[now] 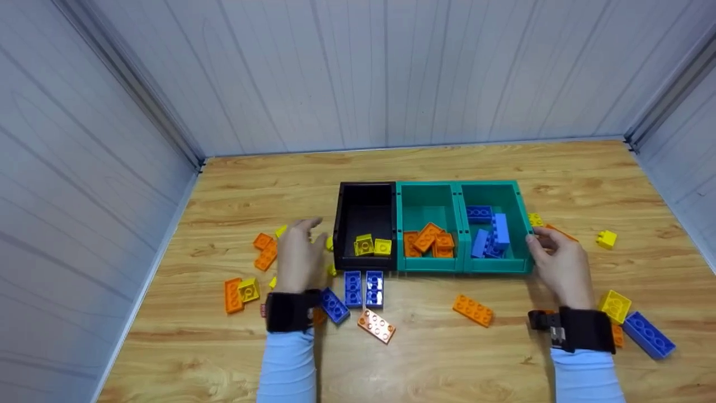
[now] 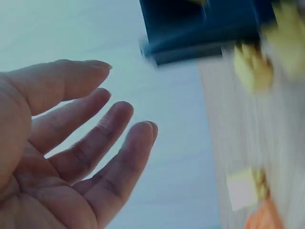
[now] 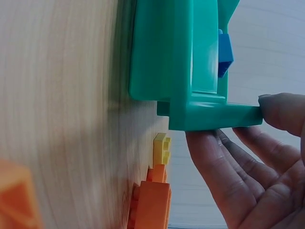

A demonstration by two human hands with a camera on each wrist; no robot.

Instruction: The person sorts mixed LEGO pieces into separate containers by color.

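The left hand (image 1: 300, 254), its grip loosely parted and empty, is beside the deep black bin (image 1: 366, 263) of yellow bricks (image 1: 363, 245); adjoining on the tabletop (image 1: 419, 364), a green middle bin (image 1: 430, 265) holds orange bricks (image 1: 426, 237), then a glossy green end bin (image 1: 500, 266) blue bricks (image 1: 500, 232), its edge pinched in the right hand's (image 1: 565, 267) grip.

Black bin (image 1: 366, 218), 2 green bins (image 1: 429, 212) in row — left grip (image 1: 301, 254) near black, right grip (image 1: 564, 268) holding green.

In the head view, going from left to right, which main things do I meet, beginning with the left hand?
Left hand, black bin, middle green bin with orange bricks, right green bin with blue bricks, right hand, lone yellow brick, far-right blue brick.
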